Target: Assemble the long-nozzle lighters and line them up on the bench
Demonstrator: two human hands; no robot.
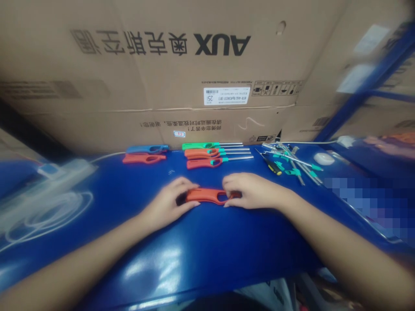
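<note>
An orange lighter casing with an oval finger hole lies crosswise between my hands, low over the blue table. Its left end is pinched by my left hand, thumb below and fingers above. My right hand grips the other end, beside the hole. Behind them lie lighters with metal tubes and teal triggers: a green lighter, an orange lighter and a red lighter. To the left rest a blue casing and a red casing, both without tubes.
A pile of metal tubes with teal parts lies at the back right, beside a black-and-yellow screwdriver. A white round object is near it. Coiled white cable and a power strip occupy the left. A large cardboard box walls off the back.
</note>
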